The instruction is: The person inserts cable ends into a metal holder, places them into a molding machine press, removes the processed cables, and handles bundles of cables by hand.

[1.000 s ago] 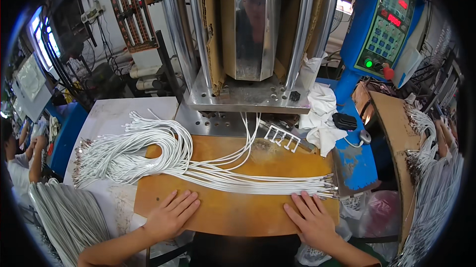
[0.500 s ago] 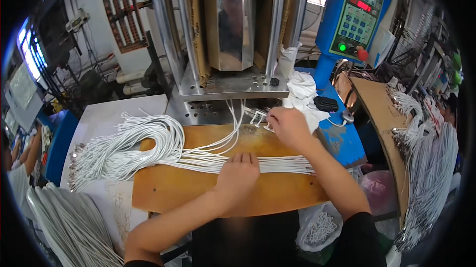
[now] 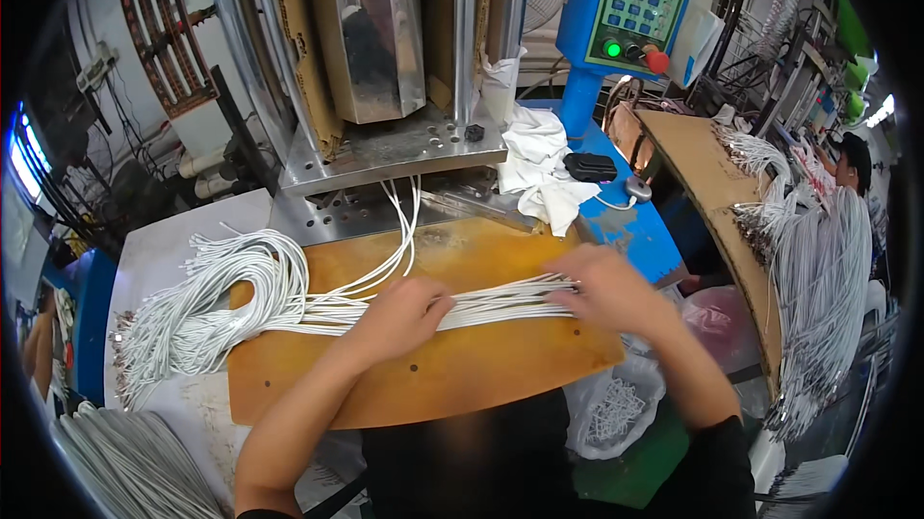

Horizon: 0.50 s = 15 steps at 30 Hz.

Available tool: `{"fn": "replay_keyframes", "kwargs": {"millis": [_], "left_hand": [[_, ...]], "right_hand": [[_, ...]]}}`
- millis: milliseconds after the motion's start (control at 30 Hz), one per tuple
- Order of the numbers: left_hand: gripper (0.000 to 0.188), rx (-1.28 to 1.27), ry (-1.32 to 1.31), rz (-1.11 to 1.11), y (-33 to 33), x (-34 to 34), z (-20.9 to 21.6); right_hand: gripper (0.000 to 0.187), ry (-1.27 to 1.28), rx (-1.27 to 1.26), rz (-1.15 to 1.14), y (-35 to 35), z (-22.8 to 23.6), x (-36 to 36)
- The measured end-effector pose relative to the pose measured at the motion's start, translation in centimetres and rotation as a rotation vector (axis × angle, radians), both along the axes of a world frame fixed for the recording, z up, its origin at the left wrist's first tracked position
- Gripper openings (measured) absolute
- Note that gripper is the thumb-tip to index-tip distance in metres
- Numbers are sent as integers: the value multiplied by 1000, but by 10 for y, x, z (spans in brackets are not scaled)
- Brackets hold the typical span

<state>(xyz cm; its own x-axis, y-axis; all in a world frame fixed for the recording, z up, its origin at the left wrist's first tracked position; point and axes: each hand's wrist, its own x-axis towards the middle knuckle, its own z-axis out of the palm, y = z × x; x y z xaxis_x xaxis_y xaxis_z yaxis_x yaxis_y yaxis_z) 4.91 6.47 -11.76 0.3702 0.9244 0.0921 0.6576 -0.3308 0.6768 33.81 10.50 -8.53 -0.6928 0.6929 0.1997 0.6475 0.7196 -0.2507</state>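
Note:
A bundle of white cables (image 3: 500, 303) stretches across the orange-brown board (image 3: 452, 375) in front of me. My left hand (image 3: 409, 312) is closed over the middle of the bundle, its fingers curled on the strands. At the right-hand end, my right hand (image 3: 611, 290) has its thumb and fingers around the cable ends; it is slightly blurred and hides some tips. A few white cables (image 3: 409, 230) branch off and run up under the metal plate (image 3: 395, 168) of the press. Leftward, the bundle leads into a large looped heap of white cables (image 3: 217, 298).
A blue control box (image 3: 635, 4) stands beyond the press, with white cloths (image 3: 544, 163) below it. Low on the right is a plastic bag of small white pieces (image 3: 616, 408). More cables hang over a cardboard-covered surface (image 3: 693, 148). Grey-white cables (image 3: 135, 461) lie lower left.
My right hand has left the small whitish piece by the press and come down to the cable ends. My left hand has gone from flatter to curled. The view has turned right.

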Motion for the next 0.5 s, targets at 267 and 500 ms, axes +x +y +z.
{"fn": "replay_keyframes", "kwargs": {"millis": [267, 500], "left_hand": [[18, -159, -687, 129, -16, -47, 21], [24, -750, -675, -289, -27, 46, 8]], "right_hand": [[20, -110, -146, -46, 3, -12, -45], [31, 1, 130, 338, -6, -13, -54]]}}
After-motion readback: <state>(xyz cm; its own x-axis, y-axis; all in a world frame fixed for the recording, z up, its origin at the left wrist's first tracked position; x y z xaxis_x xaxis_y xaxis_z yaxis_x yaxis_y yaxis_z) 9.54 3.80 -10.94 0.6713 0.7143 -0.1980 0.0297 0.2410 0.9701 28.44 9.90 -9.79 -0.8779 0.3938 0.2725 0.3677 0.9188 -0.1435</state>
